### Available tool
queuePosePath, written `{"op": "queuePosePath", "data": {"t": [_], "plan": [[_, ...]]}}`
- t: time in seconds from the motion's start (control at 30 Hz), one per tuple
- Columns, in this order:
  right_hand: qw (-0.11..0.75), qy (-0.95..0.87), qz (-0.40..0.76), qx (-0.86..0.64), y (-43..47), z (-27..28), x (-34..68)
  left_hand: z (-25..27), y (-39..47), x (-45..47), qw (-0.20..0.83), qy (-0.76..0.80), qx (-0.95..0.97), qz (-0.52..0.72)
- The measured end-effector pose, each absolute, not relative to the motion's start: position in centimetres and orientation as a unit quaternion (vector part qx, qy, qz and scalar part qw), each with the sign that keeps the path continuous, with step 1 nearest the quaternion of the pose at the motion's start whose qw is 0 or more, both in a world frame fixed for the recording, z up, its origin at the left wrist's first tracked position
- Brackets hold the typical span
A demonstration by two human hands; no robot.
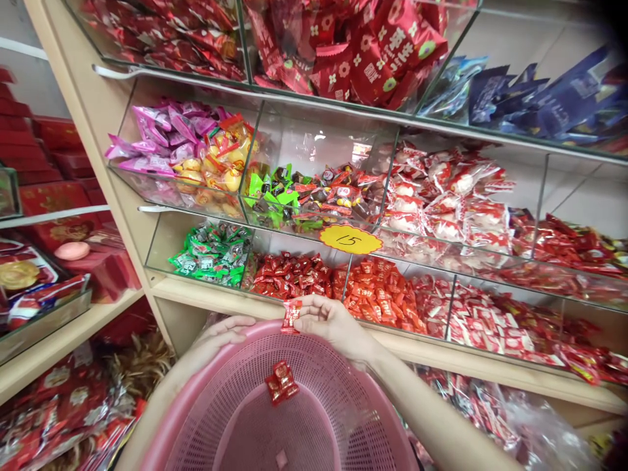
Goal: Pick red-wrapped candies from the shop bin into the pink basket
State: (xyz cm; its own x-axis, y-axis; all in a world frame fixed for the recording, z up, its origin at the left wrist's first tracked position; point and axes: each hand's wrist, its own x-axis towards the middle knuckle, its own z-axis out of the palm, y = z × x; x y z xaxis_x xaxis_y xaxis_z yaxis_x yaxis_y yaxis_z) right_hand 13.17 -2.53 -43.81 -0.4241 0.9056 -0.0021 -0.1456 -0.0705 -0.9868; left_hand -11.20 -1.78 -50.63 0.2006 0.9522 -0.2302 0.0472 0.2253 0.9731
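Observation:
A pink plastic basket (pixel 250 347) with mesh walls is in front of me. My left hand (pixel 220 332) grips its rim at the far left, fingers bent along the edge. Over the far rim, my right hand (pixel 326 322) pinches a small red wrapped candy (pixel 291 317) between thumb and fingers. Inside the basket, a few red wrapped candies (pixel 282 383) lie against the far wall, and a small pale pink piece (pixel 281 458) is on the bottom. Just behind my hands, a bin of dark red candies (pixel 294 275) sits beside one of orange-red candies (pixel 380 294).
Shelves with clear-walled bins rise ahead. Green-wrapped candies (pixel 210 252) are at left, red-and-white ones (pixel 490 327) at right. A yellow price tag (pixel 350 240) marked 15 hangs on the middle shelf. The wooden shelf edge (pixel 216 294) runs just beyond the basket. Red boxes (pixel 63 203) stand far left.

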Motion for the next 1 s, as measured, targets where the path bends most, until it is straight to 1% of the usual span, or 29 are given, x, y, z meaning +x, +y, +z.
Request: {"op": "queuePosePath", "data": {"t": [0.13, 0.37, 0.57, 0.7, 0.8, 0.9, 1.0], "plan": [[0.405, -0.537, 0.651, -0.353, -3.0, -43.9, 12.9, -50.9, -1.7, -11.4, 0.624, 0.489, 0.477, 0.379], [0.397, -0.450, 0.735, -0.317, -4.2, -45.5, 11.8, -51.1, -1.6, -11.5, 0.634, 0.475, 0.482, 0.374], [0.419, -0.421, 0.742, -0.312, -4.9, -46.9, 10.5, -51.3, -1.6, -11.4, 0.636, 0.480, 0.470, 0.379], [0.399, -0.406, 0.759, -0.316, -5.4, -47.6, 10.3, -51.2, -1.7, -11.5, 0.630, 0.479, 0.478, 0.381], [0.400, -0.409, 0.756, -0.318, -5.7, -48.1, 10.4, -50.8, -1.8, -11.4, 0.623, 0.477, 0.487, 0.384], [0.430, -0.402, 0.741, -0.323, -6.0, -48.5, 10.5, -50.3, -2.0, -11.1, 0.609, 0.482, 0.490, 0.395], [0.454, -0.436, 0.696, -0.346, -6.1, -49.1, 10.6, -50.0, -2.2, -11.0, 0.600, 0.487, 0.489, 0.403]]}}
